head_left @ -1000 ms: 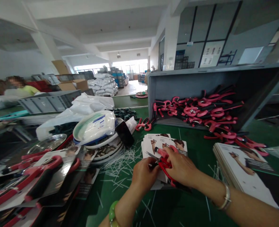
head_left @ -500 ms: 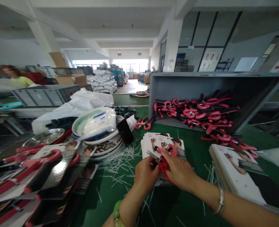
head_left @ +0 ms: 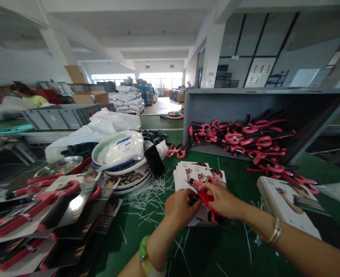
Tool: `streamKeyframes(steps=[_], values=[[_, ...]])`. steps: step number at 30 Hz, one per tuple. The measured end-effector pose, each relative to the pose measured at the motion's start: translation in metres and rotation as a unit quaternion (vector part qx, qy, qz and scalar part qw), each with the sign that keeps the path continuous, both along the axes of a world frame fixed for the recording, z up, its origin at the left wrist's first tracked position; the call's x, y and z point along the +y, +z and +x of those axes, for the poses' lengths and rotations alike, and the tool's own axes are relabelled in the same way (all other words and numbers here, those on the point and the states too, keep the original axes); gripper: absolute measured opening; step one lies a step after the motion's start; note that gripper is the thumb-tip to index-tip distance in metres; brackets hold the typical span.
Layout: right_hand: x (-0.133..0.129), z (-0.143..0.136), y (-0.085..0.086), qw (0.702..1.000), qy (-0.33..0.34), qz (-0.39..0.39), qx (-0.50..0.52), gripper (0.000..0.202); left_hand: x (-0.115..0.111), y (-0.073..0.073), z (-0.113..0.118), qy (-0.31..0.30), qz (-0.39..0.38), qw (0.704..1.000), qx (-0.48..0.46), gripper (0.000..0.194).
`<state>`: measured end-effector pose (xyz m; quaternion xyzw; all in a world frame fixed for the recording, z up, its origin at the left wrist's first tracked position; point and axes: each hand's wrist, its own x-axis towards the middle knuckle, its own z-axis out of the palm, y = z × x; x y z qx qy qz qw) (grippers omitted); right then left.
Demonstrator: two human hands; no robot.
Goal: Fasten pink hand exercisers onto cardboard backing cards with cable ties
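Observation:
My right hand [head_left: 220, 198] grips red-handled scissors [head_left: 206, 199]. Their metal blades point up and left over a stack of printed cards [head_left: 181, 173]. Pink-and-black pliers [head_left: 211, 179] lie on the top card, partly covered by my hands. My left hand [head_left: 179, 209] is closed beside the scissors, its fingers pinched at what looks like a dark handle end of the pliers. Exactly what the fingertips hold is mostly hidden. Thin white cable-tie offcuts [head_left: 149, 196] are scattered on the green table left of the cards.
A grey crate [head_left: 198, 96] on its side spills many similar pliers [head_left: 244, 134]. Another card stack [head_left: 291, 207] stands right. Carded pliers [head_left: 57, 204] pile at left, near bowls [head_left: 123, 184] and a dark phone [head_left: 154, 161]. A person [head_left: 37, 99] is at far left.
Both hands have shifted slightly right with the scissors, which have turned a little over the card. More of the pliers' pink lower handle shows below my right hand.

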<state>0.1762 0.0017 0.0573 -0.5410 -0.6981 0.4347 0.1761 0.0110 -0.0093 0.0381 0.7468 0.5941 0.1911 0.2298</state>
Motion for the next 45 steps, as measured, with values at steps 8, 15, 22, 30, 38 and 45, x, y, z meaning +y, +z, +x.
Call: streamKeyframes(steps=[8, 15, 22, 30, 38, 45], values=[[-0.006, 0.001, -0.001, 0.999, 0.007, 0.025, 0.044, 0.029, -0.002, -0.001, 0.004, 0.016, 0.019, 0.999, 0.037, 0.026], [-0.009, 0.030, 0.016, 0.997, 0.065, -0.022, 0.019, 0.034, 0.000, -0.016, -0.008, -0.001, 0.043, 0.999, -0.024, 0.023], [-0.003, 0.067, 0.058, 0.941, 0.194, 0.031, -0.275, 0.036, -0.001, -0.026, -0.014, -0.050, 0.078, 0.989, -0.113, 0.021], [0.033, 0.037, 0.060, 0.919, 0.262, -0.012, -0.295, 0.053, 0.007, -0.034, -0.018, -0.083, 0.096, 0.982, -0.140, 0.021], [0.064, 0.024, 0.059, 0.902, 0.280, -0.190, -0.268, 0.066, 0.013, -0.032, -0.022, -0.110, 0.083, 0.980, -0.144, 0.021], [0.069, 0.028, 0.046, 0.907, 0.298, -0.166, -0.249, 0.066, 0.014, -0.032, -0.022, -0.100, 0.063, 0.980, -0.161, 0.020]])
